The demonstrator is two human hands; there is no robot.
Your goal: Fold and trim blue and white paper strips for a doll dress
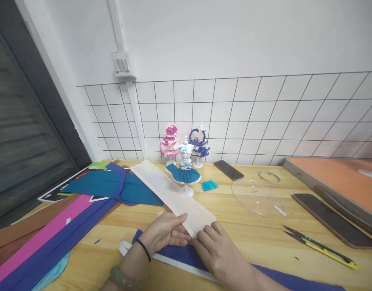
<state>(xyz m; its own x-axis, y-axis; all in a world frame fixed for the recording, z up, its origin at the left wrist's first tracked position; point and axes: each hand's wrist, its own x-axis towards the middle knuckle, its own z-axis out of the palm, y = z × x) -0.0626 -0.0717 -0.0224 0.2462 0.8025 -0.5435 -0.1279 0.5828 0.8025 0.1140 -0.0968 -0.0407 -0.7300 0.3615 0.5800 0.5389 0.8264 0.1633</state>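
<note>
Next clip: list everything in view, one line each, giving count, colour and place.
strip: 1, cream, runs from back left to the hands
dress forms: 3, pink, teal, blue, by the wall
pleated piece: 1, teal, right of the forms
phone: 1, dark, by the wall
larger phone: 1, dark, right
disc: 1, clear, centre right
ring: 1, clear, behind the disc
snips: 1, black and yellow, front right
board: 1, orange, far right
sheets: several, teal, left
bands: several, pink, purple, brown, front left
blue paper: 1, under the hands
grid: 1, black, on the wall
table: 1, light wood
left hand: pinches the strip's near end
right hand: pinches the same end
</note>
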